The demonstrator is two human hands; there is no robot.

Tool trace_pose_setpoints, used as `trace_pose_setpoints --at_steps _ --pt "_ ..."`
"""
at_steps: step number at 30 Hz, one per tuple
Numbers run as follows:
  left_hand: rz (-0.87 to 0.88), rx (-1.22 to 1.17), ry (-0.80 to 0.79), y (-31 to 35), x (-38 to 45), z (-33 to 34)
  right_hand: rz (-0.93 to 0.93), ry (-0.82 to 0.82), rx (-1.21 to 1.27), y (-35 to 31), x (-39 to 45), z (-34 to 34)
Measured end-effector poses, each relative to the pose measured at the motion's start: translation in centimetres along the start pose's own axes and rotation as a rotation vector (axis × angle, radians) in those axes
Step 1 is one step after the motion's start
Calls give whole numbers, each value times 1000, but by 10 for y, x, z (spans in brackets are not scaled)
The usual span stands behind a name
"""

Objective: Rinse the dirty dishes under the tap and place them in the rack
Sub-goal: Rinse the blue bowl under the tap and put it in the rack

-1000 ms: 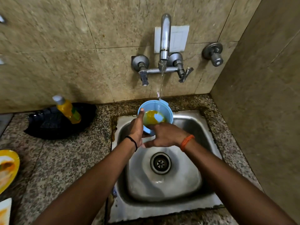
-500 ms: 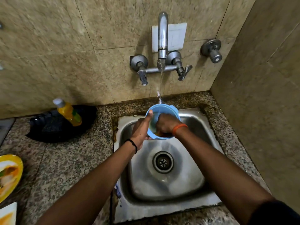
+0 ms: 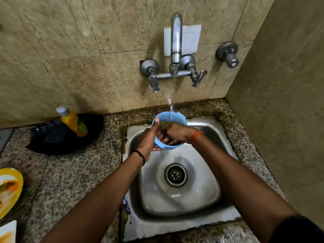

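- I noted a speckled granite worktop (image 3: 73, 176) around a steel sink (image 3: 177, 223), with beige tiled walls.
- The blue bowl (image 3: 168, 118) sat under the running tap (image 3: 175, 37), left hand (image 3: 149, 141) gripping its rim.
- Compared with a second earlier, the right hand (image 3: 177, 132) had gone inside the bowl.
- Its fingers were hidden; I could not tell its grip.
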State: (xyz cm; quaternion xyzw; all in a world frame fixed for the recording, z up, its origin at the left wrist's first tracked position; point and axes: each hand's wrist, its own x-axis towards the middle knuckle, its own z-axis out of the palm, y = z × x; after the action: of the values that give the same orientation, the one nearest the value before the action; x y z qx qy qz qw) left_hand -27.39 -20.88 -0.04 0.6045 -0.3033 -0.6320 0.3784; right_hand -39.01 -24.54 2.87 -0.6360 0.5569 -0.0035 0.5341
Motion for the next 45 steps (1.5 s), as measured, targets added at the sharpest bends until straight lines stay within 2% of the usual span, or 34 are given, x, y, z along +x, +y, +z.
trace_pose_setpoints --at_steps 2,4,6,7,8,10,11,13,15,16,17,19,21,22,23,24,25,27,28,30,32,33,34,35,37,38,39,40,42,43,45 --pt "25 75 7 -2 -1 -5 108 -98 -6 12 1 -10" --pt "23 94 17 -5 -4 -4 107 28 30 13 7 -22" --pt "10 56 6 -5 -4 -1 18 191 22 0 4 -22" --pt "13 53 3 -3 -5 -1 -35 174 19 -3 -1 -17" --pt "20 62 -4 -1 -5 -3 -43 75 40 -2 -4 -13" --pt "40 83 -11 1 -3 -8 9 -118 68 12 -6 -9" --pt "51 108 4 0 -4 -10 64 -118 71 18 -4 -11" --pt "47 121 25 -1 -5 -5 109 12 74 16 1 -19" --pt "14 81 16 -2 -6 1 13 220 -36 2 -2 -14" --pt "10 63 10 -2 -5 3 -58 269 -68 -1 -3 -8" --pt "12 52 2 0 -6 3 -90 235 -38 -1 -5 -1" --pt "38 49 -4 3 -7 0 -76 39 47 6 -12 1" --pt "83 125 20 2 -8 -3 -25 -31 -112 15 -11 -8" --pt "81 138 25 1 -9 -2 -23 21 -251 15 -12 -14" --pt "58 125 17 -2 -9 1 -67 161 -401 16 -11 -18" --pt "29 95 4 -3 -10 3 -191 318 -537 17 -8 -17" --pt "8 62 -1 -2 -11 6 -316 386 -566 17 -6 -12" --pt "12 67 -16 -2 -12 6 -384 273 -484 21 -10 -2" --pt "36 91 -14 -2 -11 4 -353 204 -439 24 -11 -2" --pt "80 132 4 -2 -14 4 -156 166 -496 25 -14 -6" --pt "48 102 -24 -3 -14 9 -83 392 -624 22 -11 -7" --pt "25 65 -34 -3 -14 12 -119 516 -656 19 -8 -4" --pt "9 28 -27 -1 -14 14 -189 550 -589 14 -8 1" --pt "-1 8 -17 1 -13 14 -256 489 -435 12 -8 6" --pt "2 36 -23 0 -10 7 -239 200 -243 12 -13 7" --pt "8 63 -32 0 -10 5 -175 74 -305 10 -20 3" --pt "10 82 -41 -2 -10 4 -128 34 -423 8 -22 -1" --pt "0 85 -44 -4 -11 5 -94 101 -545 5 -23 -3" --pt "-27 42 -32 -6 -10 9 -140 387 -717 0 -20 -1" --pt "-41 8 -30 -6 -10 10 -218 419 -672 -1 -16 2" --pt "-37 -7 -29 -2 -10 7 -244 228 -519 1 -15 4"
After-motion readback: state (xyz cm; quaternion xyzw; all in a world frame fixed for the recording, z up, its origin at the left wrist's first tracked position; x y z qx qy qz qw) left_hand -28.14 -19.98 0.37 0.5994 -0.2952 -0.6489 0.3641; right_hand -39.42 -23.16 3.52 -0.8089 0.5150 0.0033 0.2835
